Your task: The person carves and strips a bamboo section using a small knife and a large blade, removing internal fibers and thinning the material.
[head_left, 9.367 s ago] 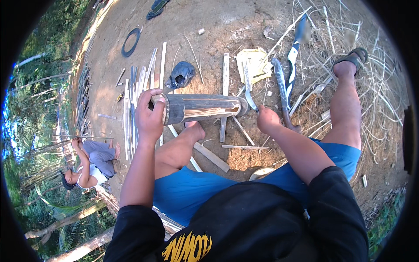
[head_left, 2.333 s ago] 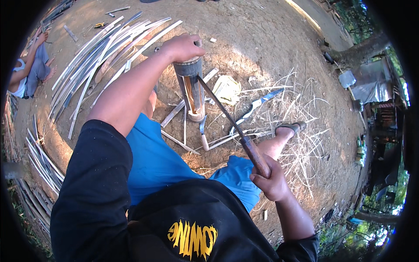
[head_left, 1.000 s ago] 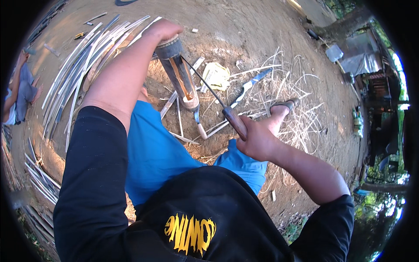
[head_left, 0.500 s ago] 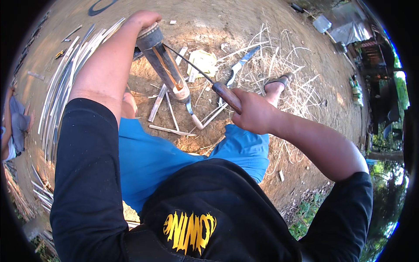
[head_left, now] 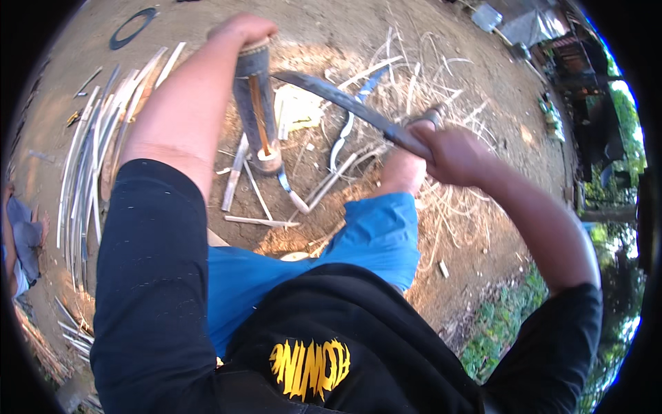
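Head: small knife (head_left: pixel 296 200) beside bamboo tube (head_left: pixel 254 114)

- Dark grey cylindrical bamboo tube (head_left: pixel 245 107): upper end covered by the left hand (head_left: pixel 245 29), fingertips partly out of sight.
- Long, curved, dark metal machete (head_left: pixel 338 99): grip mostly concealed by the right hand (head_left: pixel 458 155), slightly blurred.
- Long, wavy blue, white and black object (head_left: pixel 373 79): partly behind the blade; kind unclear.
- Pale yellow sheet (head_left: pixel 301 114): glare-bleached; paper or cloth, cannot tell.
- Grey-trousered co-worker (head_left: pixel 26 234), ground's left edge: cut off by the dark rim.

The tube (head_left: pixel 246 110) is grey streaked tan, the shirt (head_left: pixel 365 310) black with yellow print (head_left: pixel 310 364), the shorts (head_left: pixel 380 224) blue.
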Demonstrator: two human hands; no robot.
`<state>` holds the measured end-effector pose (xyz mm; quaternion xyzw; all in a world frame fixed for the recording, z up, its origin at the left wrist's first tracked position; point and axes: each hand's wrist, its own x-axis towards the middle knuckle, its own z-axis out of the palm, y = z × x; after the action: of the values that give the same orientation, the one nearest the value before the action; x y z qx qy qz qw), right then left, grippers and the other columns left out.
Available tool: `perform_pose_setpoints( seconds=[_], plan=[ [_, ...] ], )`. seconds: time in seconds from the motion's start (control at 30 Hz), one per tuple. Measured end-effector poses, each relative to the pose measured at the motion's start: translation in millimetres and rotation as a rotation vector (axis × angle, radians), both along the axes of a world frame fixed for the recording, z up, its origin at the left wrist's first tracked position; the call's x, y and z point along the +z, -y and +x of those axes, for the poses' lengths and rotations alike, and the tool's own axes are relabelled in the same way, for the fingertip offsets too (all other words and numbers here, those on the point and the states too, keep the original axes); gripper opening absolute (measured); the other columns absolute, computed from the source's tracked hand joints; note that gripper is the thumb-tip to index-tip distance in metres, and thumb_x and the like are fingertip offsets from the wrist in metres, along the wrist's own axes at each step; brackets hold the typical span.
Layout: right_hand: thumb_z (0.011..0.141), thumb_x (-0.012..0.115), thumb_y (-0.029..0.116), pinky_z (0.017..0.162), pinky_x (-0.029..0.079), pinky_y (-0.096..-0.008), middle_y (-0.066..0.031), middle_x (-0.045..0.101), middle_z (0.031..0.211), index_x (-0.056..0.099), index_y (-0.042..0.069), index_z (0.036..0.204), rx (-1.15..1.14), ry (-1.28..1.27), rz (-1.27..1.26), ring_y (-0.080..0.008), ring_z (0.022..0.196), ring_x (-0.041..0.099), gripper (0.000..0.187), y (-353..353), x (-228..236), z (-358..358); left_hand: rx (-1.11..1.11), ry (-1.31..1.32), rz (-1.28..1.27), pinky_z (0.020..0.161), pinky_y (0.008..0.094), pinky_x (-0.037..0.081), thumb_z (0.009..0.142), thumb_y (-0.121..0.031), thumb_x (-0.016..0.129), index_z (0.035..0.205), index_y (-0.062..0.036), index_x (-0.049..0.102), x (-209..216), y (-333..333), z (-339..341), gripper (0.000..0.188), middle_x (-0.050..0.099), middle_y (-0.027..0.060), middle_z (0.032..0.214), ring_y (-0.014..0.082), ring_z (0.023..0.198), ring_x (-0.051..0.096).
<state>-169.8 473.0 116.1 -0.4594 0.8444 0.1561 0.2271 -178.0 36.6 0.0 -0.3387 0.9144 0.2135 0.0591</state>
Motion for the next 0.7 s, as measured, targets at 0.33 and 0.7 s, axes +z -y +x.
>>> perform_pose_setpoints(
  seconds=[0.33, 0.7],
  plan=[
    [0.077, 0.069, 0.015, 0.069, 0.047, -0.0314, -0.0038, 0.057, 0.075, 0.059, -0.002, 0.127, -0.819, 1.11, -0.583, -0.0139, 0.073, 0.057, 0.054, -52.7, -144.4, 74.4, -0.231, -0.37, 0.314, 0.096, 0.0329, 0.046, 0.084, -0.036, 0.069, 0.119, -0.0102, 0.074, -35.5, 106.8, 120.9, 0.044, 0.074, 0.0074, 0.117, 0.0213, 0.103, 0.066],
    [0.078, 0.069, 0.019, 0.071, 0.046, -0.0319, -0.0061, 0.059, 0.08, 0.061, -0.005, 0.106, -0.729, 1.116, -0.666, -0.0166, 0.074, 0.055, 0.038, 24.1, -197.9, 76.1, -0.035, -0.401, 0.266, 0.109, 0.0307, 0.037, 0.087, -0.03, 0.07, 0.141, -0.0131, 0.063, -12.4, 60.6, 191.8, 0.057, 0.066, 0.0143, 0.131, 0.0212, 0.121, 0.059]
  ],
)
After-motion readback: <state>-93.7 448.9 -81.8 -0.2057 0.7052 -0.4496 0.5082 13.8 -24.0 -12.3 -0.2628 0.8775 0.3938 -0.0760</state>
